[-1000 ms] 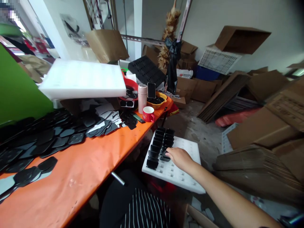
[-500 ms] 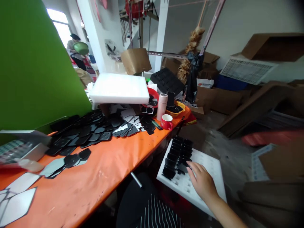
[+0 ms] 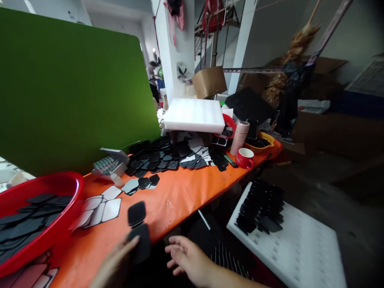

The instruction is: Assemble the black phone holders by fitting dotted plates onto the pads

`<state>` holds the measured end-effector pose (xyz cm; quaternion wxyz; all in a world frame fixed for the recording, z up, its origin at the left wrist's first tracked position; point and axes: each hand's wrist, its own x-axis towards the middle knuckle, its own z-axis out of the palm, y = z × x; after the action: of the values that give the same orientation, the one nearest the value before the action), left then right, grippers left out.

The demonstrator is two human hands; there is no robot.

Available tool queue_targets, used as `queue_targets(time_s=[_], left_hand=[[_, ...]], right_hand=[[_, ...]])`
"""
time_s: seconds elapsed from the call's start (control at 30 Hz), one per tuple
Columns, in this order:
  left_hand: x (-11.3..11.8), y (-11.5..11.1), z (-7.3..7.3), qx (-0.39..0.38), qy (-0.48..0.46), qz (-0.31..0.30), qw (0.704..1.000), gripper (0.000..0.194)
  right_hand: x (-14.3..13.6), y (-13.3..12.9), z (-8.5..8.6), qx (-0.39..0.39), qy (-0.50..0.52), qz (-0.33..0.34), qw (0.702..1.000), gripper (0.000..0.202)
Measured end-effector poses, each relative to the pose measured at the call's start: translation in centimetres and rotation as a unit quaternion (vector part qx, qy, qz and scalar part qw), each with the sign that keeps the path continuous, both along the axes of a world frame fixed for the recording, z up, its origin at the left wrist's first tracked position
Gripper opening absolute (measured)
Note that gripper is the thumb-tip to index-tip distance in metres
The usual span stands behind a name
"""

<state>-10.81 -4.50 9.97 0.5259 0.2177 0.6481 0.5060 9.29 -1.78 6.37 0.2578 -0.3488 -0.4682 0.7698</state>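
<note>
At the near edge of the orange table (image 3: 171, 196), the right hand (image 3: 190, 256) is now hanging with loose, half-curled fingers and is holding nothing. It is no longer reaching to the black pieces (image 3: 265, 206) on the white foam board (image 3: 306, 240) at the right, so the work is now going on over here. The left hand (image 3: 120, 256) is now showing, and is pinching a flat black piece (image 3: 143, 242), which is sitting left of the right hand, not touching it.
</note>
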Motion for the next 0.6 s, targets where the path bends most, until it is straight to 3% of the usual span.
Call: queue_targets(time_s=[0.03, 0.1, 0.17, 0.23, 0.3, 0.4, 0.47, 0.5, 0.6], left_hand=[[1.9, 0.5, -0.7, 0.012, -0.047, -0.041, 0.998, 0.035], [5.9, 1.6, -1.9, 0.034, -0.050, -0.059, 0.996, 0.033], [9.4, 2.5, -2.6, 0.045, -0.035, -0.116, 0.992, 0.034], [12.1, 3.2, -2.9, 0.047, -0.017, -0.212, 0.976, 0.031], [14.1, 3.7, -3.2, 0.056, -0.029, -0.337, 0.939, 0.028], [16.0, 4.0, -3.9, 0.073, -0.066, -0.480, 0.872, 0.031], [16.5, 3.9, -4.8, 0.066, -0.054, -0.501, 0.861, 0.034], [16.5, 3.9, -5.3, 0.056, -0.042, -0.497, 0.865, 0.034], [15.7, 3.7, -6.9, 0.029, -0.011, -0.473, 0.880, 0.034]], right_hand=[[-0.4, -0.1, -0.1, -0.028, 0.022, -0.018, 0.999, 0.051], [0.1, 0.1, 0.0, -0.040, 0.019, -0.100, 0.994, 0.050], [2.4, 0.6, 0.3, -0.021, -0.045, -0.193, 0.980, 0.045], [6.4, 1.1, 1.1, 0.043, -0.130, -0.261, 0.956, 0.041], [11.5, 1.3, 2.5, 0.155, -0.216, -0.311, 0.912, 0.035], [19.5, 1.1, 5.6, 0.284, -0.370, -0.362, 0.807, 0.029], [23.8, 1.1, 7.5, 0.358, -0.489, -0.344, 0.717, 0.028], [25.3, 1.2, 8.1, 0.388, -0.541, -0.302, 0.682, 0.029], [27.5, 2.6, 7.9, 0.445, -0.632, -0.160, 0.614, 0.030]])
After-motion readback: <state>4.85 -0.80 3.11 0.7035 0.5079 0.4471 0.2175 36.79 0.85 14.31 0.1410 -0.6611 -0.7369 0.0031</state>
